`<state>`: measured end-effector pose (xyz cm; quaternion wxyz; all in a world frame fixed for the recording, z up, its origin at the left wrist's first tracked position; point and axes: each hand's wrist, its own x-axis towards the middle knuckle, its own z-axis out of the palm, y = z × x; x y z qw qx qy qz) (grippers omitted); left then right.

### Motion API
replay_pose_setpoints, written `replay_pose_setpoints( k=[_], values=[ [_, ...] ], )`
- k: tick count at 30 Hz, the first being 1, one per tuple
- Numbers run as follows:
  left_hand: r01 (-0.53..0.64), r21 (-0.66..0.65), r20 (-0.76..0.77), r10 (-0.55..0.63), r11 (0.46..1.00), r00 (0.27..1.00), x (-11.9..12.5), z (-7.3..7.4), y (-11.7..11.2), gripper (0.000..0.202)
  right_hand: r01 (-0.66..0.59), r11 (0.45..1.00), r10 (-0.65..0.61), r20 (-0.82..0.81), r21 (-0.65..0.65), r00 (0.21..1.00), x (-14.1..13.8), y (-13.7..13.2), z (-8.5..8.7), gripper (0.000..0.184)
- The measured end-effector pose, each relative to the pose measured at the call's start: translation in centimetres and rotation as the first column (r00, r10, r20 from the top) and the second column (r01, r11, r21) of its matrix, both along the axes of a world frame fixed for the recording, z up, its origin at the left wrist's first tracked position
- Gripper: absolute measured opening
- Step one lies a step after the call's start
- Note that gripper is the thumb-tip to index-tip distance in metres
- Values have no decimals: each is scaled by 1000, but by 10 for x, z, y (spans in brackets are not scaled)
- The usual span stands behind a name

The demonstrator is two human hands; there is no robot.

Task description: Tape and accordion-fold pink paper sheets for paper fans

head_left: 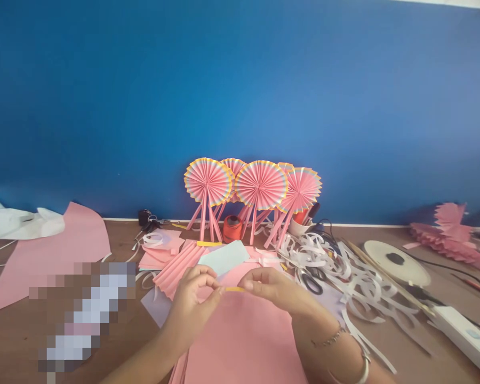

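Note:
A short yellow paper strip (234, 289) stretches between my two hands, level above a stack of pink paper (246, 341). Pinched at its left end are the thumb and forefinger of my left hand (194, 298). My right hand (268, 288) grips the other end the same way. Just beyond the fingers lie a pale blue sheet (226, 258) and pleated pink paper (177, 271). Another yellow strip (209, 244) rests behind the blue sheet.
Several round pleated paper fans (261, 185) on pink sticks stand against the blue wall (240, 80). Curled white paper strips (356, 272) and scissors (312, 284) lie to the right, near a white power strip (466, 338). A large pink sheet (52, 261) lies left.

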<state>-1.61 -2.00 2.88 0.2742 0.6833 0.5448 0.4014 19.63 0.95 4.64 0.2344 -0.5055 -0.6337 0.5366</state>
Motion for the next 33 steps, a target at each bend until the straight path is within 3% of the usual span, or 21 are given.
replay_pose_setpoints(
  k=[3,8,12,17,22,33],
  values=[
    [-10,-25,13,10,1000,1000,-4,2,1,17,7,1000,-7,-17,-31,1000,-7,-1,-5,30],
    [7,-107,4,-7,994,1000,-11,5,3,21,60,988,-67,41,146,997,-21,-4,-9,25],
    [19,-145,-41,-25,989,999,-21,-3,7,22,109,964,-133,83,243,988,-32,-5,-24,28],
    [-13,-88,-217,-6,996,976,-31,-17,9,20,123,950,-157,99,287,983,-43,-8,-49,32],
    [-38,-44,-428,16,998,904,-34,-22,6,16,73,943,-140,190,323,972,-52,-10,-63,27],
    [-55,-79,-533,5,995,846,-35,-26,7,15,41,927,-150,270,373,951,-59,-8,-69,21]
  ],
)
